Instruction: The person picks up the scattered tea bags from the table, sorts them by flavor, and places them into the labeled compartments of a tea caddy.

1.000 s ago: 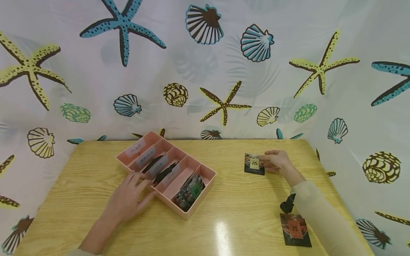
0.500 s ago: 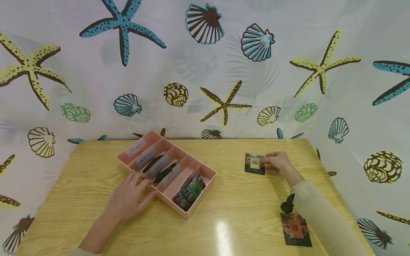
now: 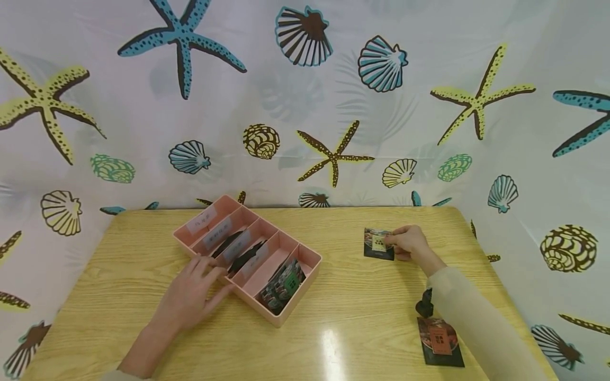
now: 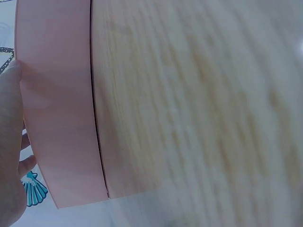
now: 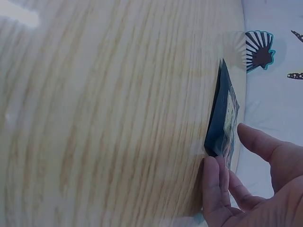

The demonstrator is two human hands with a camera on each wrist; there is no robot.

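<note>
A pink divided box stands angled on the table, holding dark packets in several compartments. My left hand rests at its near left rim, fingers relaxed and thumb stretched along the edge. In the left wrist view, the thumb lies at the top of the box's pink wall. At the back right, a black seasoning packet with a pale yellow label lies on the table. My right hand is at its right side. In the right wrist view, the thumb hovers over the packet's face, with the fingertips touching its near corner.
Another black packet, with a red label, lies at the front right beside the sleeve. A small black object shows under that sleeve. White labels mark the box dividers. A shell-and-starfish curtain rises behind the wooden table.
My right hand's fingers have shifted slightly at the yellow-labelled packet, and the wrist has turned a little. The packet, the box and my left hand stay where they were.
</note>
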